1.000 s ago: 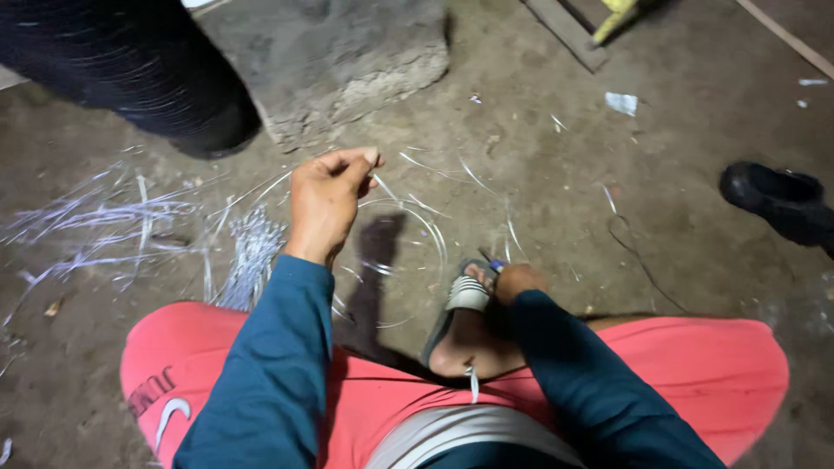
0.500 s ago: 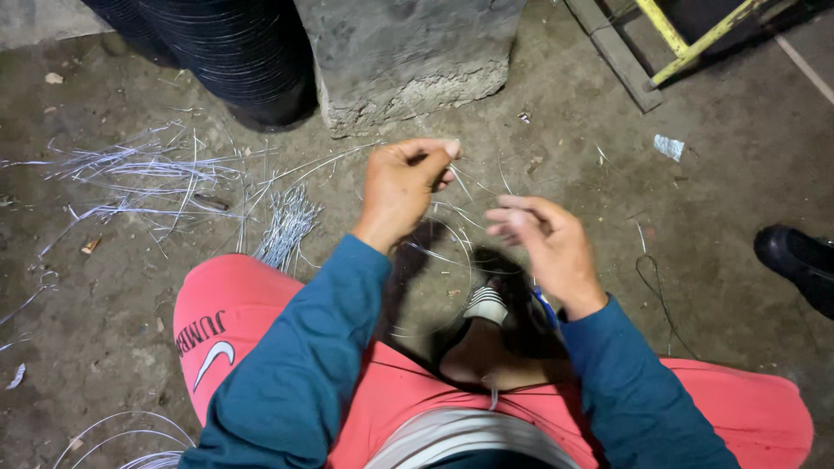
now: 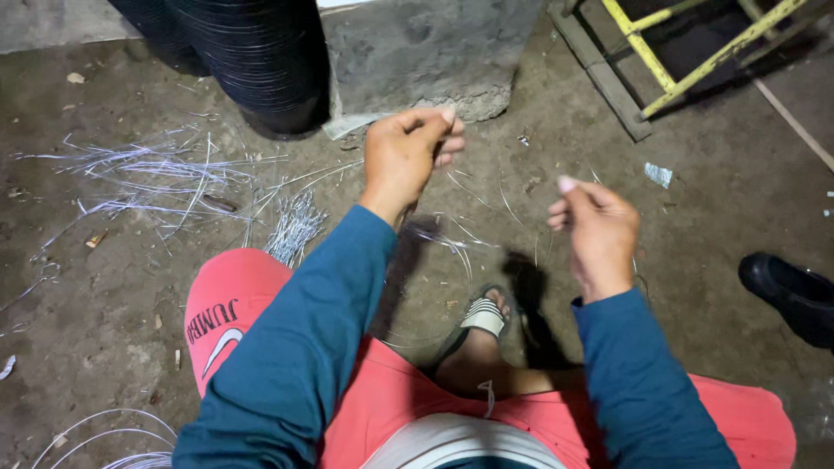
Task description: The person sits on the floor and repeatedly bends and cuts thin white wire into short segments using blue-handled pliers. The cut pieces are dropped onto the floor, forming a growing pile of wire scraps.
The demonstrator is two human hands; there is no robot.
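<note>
The left hand (image 3: 407, 156) and right hand (image 3: 595, 227) each pinched the thin wire (image 3: 460, 243) (springy-looking); a slip might whip it loose.

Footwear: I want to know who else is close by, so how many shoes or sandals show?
2. A striped sandal on the person's own foot, below the hands; a black shoe at the right edge. Others may be hidden.

This is a rough workshop, with a dirt floor (image 3: 113, 347), cut wire bits (image 3: 148, 178), stacked black pots (image 3: 261, 61) and a yellow frame (image 3: 695, 52).
</note>
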